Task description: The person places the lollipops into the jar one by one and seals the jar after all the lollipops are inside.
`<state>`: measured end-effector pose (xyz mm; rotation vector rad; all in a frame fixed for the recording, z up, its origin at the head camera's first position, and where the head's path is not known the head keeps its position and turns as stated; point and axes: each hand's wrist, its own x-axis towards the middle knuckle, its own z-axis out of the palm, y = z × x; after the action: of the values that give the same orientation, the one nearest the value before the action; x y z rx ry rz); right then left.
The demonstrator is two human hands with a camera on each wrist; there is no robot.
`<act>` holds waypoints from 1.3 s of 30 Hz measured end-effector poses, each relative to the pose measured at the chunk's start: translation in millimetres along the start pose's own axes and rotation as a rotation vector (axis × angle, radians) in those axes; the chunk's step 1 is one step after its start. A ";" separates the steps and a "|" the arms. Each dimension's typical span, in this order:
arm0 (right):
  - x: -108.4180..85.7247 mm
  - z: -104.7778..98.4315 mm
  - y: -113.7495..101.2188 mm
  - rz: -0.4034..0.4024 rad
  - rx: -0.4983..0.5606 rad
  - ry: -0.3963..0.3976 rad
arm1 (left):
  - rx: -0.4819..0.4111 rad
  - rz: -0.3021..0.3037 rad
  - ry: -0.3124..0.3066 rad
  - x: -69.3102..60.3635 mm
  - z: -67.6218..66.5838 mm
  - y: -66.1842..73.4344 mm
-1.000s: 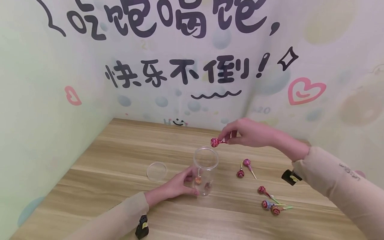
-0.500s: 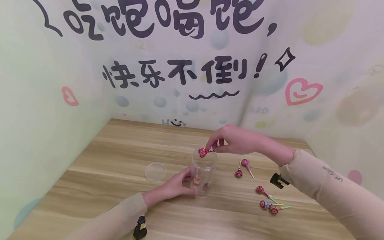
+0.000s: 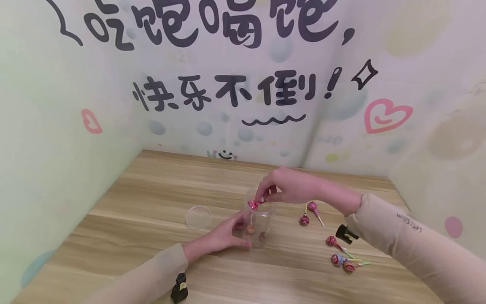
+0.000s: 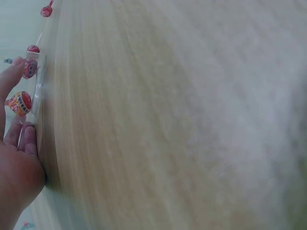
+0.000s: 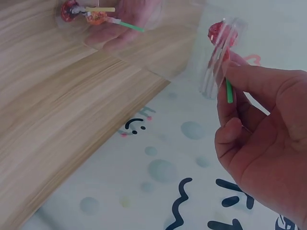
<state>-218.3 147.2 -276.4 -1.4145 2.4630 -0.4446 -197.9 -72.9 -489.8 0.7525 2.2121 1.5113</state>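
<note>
A clear plastic jar (image 3: 261, 220) stands upright on the wooden table, its mouth uncovered. My left hand (image 3: 222, 234) holds it low on its left side, thumb in front and fingers behind. Inside lie an orange-wrapped lollipop (image 4: 20, 103) and a dark red one (image 4: 29, 68), both near the bottom. With thumb and fingertips, my right hand (image 3: 290, 185) pinches a red-wrapped lollipop (image 5: 223, 34) by its green stick (image 5: 229, 91). That lollipop's head is at the jar's mouth, pointing left; the jar's rim shows around it in the right wrist view.
Left of the jar a round clear lid (image 3: 198, 217) lies flat. To the right are a pink lollipop (image 3: 313, 206) and a dark red lollipop (image 3: 304, 220). Nearer the front right is a blue-wrapped lollipop (image 3: 336, 259) among others. A printed wall (image 3: 228, 135) backs the table.
My right hand has moved left and down, bringing the red lollipop from above and right of the jar to its mouth. The left hand keeps its hold on the jar.
</note>
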 end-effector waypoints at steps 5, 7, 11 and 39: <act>-0.2 5.0 -0.1 -0.008 -0.002 0.010 | 0.013 0.003 0.002 0.9 -0.2 0.5; 0.1 6.7 -0.3 -0.002 -0.007 0.017 | 0.017 0.002 0.005 0.9 -0.1 0.1; 0.3 8.7 -1.4 0.023 -0.019 0.027 | 0.020 0.000 0.007 0.7 0.1 -1.3; -1.4 10.6 -2.7 0.045 0.009 0.019 | 0.007 0.030 0.001 1.7 0.8 0.9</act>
<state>-211.5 145.8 -284.9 -1.3539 2.4990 -0.4608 -198.5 -71.0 -489.2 0.7905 2.2175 1.5191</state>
